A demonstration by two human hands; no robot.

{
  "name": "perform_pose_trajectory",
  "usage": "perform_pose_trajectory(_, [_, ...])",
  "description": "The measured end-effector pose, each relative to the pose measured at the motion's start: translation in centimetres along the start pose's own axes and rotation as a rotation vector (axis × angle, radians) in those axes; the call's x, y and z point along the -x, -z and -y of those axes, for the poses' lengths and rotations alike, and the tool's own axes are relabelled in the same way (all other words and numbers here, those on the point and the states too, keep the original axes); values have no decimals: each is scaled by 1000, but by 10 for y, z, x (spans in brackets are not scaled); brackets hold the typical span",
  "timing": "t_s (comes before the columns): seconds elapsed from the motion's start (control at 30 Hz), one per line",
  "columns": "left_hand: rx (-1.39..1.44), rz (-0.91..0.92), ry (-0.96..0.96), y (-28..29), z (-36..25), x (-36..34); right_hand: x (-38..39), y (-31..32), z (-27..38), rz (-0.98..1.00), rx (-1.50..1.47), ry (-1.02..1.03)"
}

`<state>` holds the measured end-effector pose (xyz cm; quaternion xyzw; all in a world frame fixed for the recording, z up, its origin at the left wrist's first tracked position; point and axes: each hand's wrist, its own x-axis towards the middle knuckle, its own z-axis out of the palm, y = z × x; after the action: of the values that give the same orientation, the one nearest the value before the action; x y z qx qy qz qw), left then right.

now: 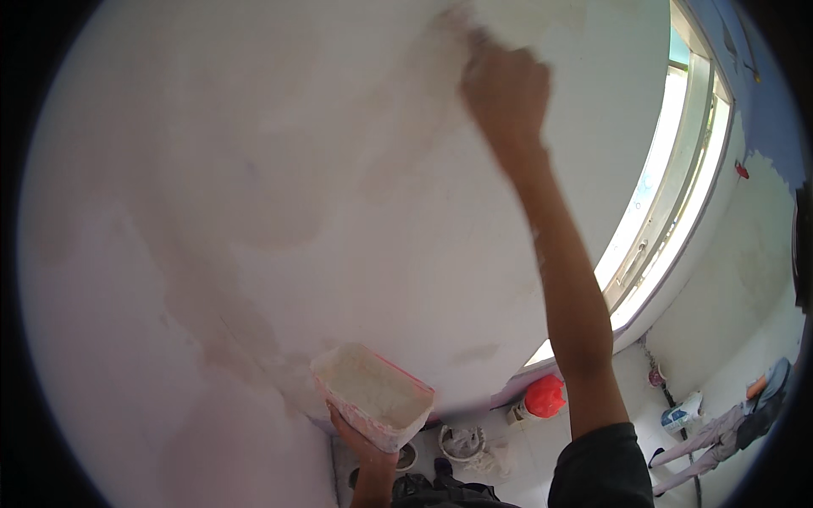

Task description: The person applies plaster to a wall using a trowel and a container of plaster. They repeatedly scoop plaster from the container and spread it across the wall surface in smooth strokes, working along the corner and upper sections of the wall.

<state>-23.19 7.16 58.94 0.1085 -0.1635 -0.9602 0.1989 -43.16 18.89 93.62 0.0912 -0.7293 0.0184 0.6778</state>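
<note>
In my left hand (362, 444) is a rectangular plastic tub (373, 398) with a pinkish rim, smeared with pale paste inside. The fingers wrap its side and underside. My right arm stretches up to the white wall (296, 279). Up there my right hand (511, 97) is closed around a small tool (476, 38) with a dark part near the fingers. Motion blurs the tool's end at the wall, so its kind is unclear. Damp-looking darker patches mark the wall beside and below the tool.
A bright window (665, 203) lies right of my arm. On the floor are a white bucket (462, 442) and a red plastic bag (544, 395) atop a container. Farther right, another person (720, 436) is near a white sack (683, 414).
</note>
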Motion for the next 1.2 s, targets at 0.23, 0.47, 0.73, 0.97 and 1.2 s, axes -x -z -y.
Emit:
perform_pose_trajectory(0.23, [2,12,-13,28,8,-10,78,16,8,96,-333,265])
perform_pose_trajectory(0.47, [62,6,31,16,29,-20,11,-23,-98,-50,-21,300])
perform_pose_trajectory(0.73, [11,95,54,31,32,-24,57,20,-111,-141,-248,-42])
perform_pose_trajectory(0.97, [13,83,34,43,32,-23,-34,-5,-70,-192,-7,9])
perform_pose_trajectory(1.2, [17,0,8,58,18,-13,81,16,20,72,-288,281])
